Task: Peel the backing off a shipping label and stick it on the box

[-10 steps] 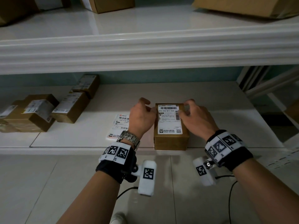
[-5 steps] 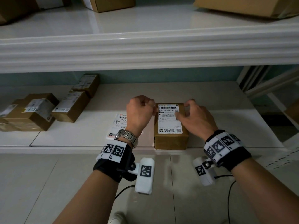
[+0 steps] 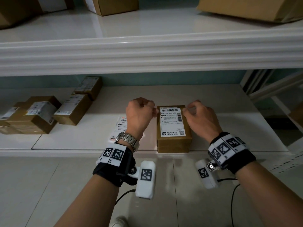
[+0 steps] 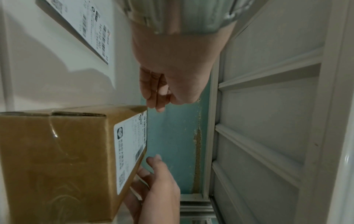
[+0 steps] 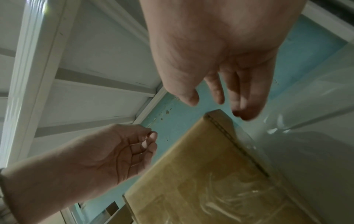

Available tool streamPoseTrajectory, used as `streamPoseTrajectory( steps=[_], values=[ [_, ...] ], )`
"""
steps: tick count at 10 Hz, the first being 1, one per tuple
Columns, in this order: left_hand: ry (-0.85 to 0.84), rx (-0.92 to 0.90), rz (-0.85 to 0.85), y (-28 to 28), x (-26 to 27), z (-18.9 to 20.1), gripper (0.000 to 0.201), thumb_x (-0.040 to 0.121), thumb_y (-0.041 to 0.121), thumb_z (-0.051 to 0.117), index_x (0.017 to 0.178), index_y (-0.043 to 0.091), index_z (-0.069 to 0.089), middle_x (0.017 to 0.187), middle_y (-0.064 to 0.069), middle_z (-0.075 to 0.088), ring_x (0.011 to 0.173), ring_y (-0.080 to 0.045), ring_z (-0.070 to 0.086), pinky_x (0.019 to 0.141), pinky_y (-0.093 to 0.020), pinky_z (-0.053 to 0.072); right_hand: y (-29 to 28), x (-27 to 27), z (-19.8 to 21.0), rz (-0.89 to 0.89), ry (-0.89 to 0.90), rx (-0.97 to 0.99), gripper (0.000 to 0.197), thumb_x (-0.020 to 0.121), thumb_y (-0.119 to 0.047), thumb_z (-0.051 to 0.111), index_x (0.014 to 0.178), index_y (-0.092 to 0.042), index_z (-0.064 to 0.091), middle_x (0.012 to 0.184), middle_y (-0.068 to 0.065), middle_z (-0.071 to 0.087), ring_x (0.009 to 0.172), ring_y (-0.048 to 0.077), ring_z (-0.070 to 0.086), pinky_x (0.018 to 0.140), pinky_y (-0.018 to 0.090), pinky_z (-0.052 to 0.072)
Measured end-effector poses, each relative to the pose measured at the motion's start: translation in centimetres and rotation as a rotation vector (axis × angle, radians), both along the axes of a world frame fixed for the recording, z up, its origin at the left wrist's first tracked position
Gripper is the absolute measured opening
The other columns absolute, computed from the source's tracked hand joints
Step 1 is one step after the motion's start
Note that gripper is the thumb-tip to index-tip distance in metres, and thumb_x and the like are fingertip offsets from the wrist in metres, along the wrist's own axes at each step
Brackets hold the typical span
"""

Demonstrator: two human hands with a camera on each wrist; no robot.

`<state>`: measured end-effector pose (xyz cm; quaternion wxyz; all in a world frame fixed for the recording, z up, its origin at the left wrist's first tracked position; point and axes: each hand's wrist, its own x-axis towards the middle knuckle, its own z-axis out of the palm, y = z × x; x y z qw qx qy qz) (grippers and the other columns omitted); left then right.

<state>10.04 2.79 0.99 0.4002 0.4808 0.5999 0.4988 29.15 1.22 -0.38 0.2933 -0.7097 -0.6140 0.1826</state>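
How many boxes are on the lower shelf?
5, maybe more: the box at front centre, two boxes to its left, one behind the other, and a stack of two at far left, which may hide others.

small brown taped box (image 3: 173, 141) at shelf's front edge, white shipping label (image 3: 172, 122) flat on top

Label (image 3: 172, 123) txt too small.
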Motion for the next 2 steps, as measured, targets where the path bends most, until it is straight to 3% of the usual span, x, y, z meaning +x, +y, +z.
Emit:
streamPoseTrajectory(
  steps=[1,2],
  values=[
    [-0.173,-0.01,0.006,-0.2,0.11,0.4,0.014,0.096,0.004,0.058,0.101,-0.003,0.068,0.07,-0.01,0.072,0.048,-0.007,0.064,0.051,-0.018,0.053,0.48,0.39,-0.03,-0.054,0.152,0.15,0.026,0.095,-0.037,0.053,0.1,-0.015,0.067,0.09,-0.001,0.073,0.078,0.019,0.07,0.069,0.035,0.057],
    [-0.327,0.001,0.038,-0.22,0.25,1.26,0.014,0.101,0.01,0.056,0.1,0.001,0.066,0.068,-0.006,0.069,0.048,-0.009,0.062,0.052,-0.019,0.053,1.01,-0.22,0.22,-0.117,0.451,0.236,0.029,0.091,-0.036,0.052,0.079,-0.015,0.068,0.075,0.001,0.075,0.07,0.025,0.073,0.07,0.047,0.061]
  ],
)
